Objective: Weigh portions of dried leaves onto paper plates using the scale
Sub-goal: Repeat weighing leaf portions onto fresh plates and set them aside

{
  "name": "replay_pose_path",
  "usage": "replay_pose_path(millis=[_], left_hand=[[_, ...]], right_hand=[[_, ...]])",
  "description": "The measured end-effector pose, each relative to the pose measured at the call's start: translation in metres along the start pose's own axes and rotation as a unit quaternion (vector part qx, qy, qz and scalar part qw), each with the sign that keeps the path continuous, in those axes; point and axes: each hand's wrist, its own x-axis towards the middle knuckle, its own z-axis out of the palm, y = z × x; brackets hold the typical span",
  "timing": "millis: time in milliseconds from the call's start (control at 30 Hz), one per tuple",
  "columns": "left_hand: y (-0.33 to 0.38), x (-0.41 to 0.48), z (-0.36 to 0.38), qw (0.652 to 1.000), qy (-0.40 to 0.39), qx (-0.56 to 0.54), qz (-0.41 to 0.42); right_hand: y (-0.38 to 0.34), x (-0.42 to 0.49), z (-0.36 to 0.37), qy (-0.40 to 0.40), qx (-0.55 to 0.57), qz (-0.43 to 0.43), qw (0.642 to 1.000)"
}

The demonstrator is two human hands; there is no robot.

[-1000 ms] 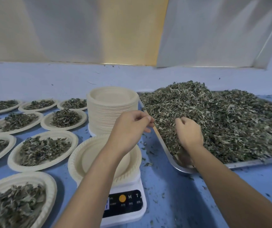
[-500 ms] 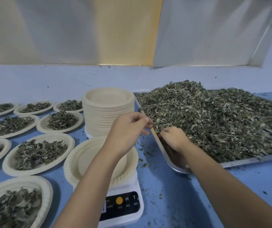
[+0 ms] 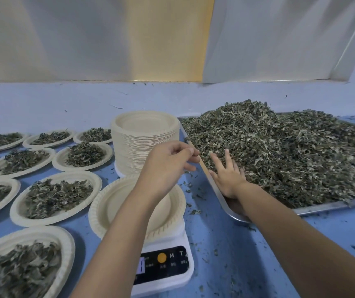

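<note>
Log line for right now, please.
left hand: at tray rim, grip unclear | right hand: flat on leaf pile, fingers spread | plate on scale: no leaves visible

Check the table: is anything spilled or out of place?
Yes. Small bits of dried leaf lie scattered on the blue table between the scale and the metal tray, outside any plate.

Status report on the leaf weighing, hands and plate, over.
Left hand loosely curled beside tray rim, nothing seen in it. Right hand flat, fingers spread on leaves. Scale plate empty. Left forearm hangs over it.
</note>
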Motion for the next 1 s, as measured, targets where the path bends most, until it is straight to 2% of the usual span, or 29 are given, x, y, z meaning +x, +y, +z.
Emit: replay_pose_path(millis=[200,433,667,800,900,1000], left_hand=[[-0.001,0.001,0.001,1.0,0.0,0.0,0.001],[-0.004,0.001,0.001,1.0,-0.003,0.003,0.001],[-0.007,0.001,0.003,1.0,0.003,0.027,0.0],[-0.01,-0.001,0.01,0.998,0.041,0.023,-0.029],[-0.011,-0.001,0.016,0.994,0.052,-0.024,-0.09],[-0.007,0.0,0.02,0.984,0.047,-0.095,-0.146]], right_hand=[[-0.006,0.005,-0.007,-0.02,-0.029,-0.097,0.995],[-0.011,0.008,-0.009,-0.038,-0.119,-0.067,0.99],[-0.018,-0.009,-0.019,0.043,-0.099,-0.063,0.992],[-0.02,-0.017,-0.022,0.06,-0.113,-0.054,0.99],[-0.015,-0.018,-0.025,0.088,-0.039,-0.048,0.994],[-0.007,-0.017,-0.029,0.154,0.161,0.005,0.975]])
